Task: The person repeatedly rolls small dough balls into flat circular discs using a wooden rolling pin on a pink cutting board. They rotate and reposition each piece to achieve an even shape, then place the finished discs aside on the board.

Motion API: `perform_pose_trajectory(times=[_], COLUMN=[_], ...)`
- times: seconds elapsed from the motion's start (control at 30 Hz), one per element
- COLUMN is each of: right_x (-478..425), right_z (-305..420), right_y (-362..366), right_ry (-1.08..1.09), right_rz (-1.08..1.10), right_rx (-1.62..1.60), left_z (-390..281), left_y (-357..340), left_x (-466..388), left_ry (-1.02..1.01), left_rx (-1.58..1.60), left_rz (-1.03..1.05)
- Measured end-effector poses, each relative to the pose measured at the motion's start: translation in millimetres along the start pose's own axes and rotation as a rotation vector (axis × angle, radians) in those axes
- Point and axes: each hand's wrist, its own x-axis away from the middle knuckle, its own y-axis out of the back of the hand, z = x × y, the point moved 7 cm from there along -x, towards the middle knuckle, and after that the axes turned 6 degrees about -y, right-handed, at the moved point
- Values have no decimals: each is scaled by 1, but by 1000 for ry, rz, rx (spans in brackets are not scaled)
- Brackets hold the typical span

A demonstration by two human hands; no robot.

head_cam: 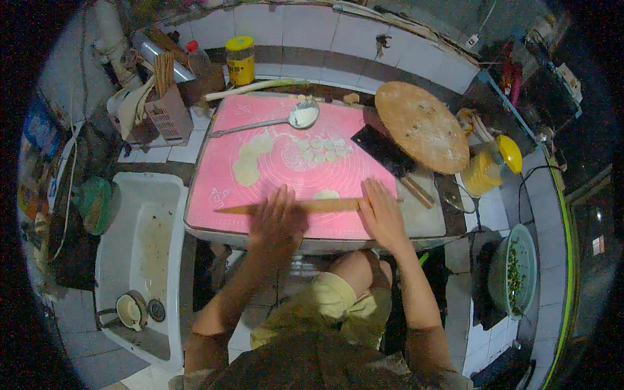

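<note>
A tapered wooden rolling pin [326,206] lies crosswise near the front of a pink silicone pastry mat [214,185]. My left hand [279,219] rests palm down over its left part, fingers stretched forward. The right end is under my right hand [382,212], also laid fairly flat on the pin. A small dough round [326,195] shows just behind the pin, partly covered by it. Several rolled dough wrappers [246,170] overlap at the left of the mat. Small floured dough pieces [318,157] sit in a cluster farther back. A metal ladle [303,115] holds white flour.
A cleaver [385,151] lies right of the mat, beside a tilted round wooden board [421,126]. Behind the mat are a leek [258,88] and a yellow-lidded jar [240,63]. A sink [109,258] is at left; a bowl of chopped greens [529,273] stands at right.
</note>
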Motion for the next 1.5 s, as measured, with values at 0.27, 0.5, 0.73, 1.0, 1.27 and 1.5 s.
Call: perform_pose_trajectory(times=[0.27,0.5,0.73,1.0,1.27,1.5], right_x=[-18,-38,-35,6,-3,8], right_z=[2,-16,44,27,5,-3], right_y=[-7,-11,-17,1,12,13], right_ry=[17,-47,66,182,12,44], right_rz=[4,-99,20,-23,-284,-225], right_rx=[-58,67,-45,-151,-192,-121], left_z=[15,3,16,-40,-35,-50], left_y=[0,14,-5,37,-23,-20], left_x=[-30,-44,-22,-26,-35,-21], left_ry=[-53,11,112,-59,-70,15], left_rx=[-210,-106,-72,168,268,232], left_rz=[37,-36,147,31,-14,17])
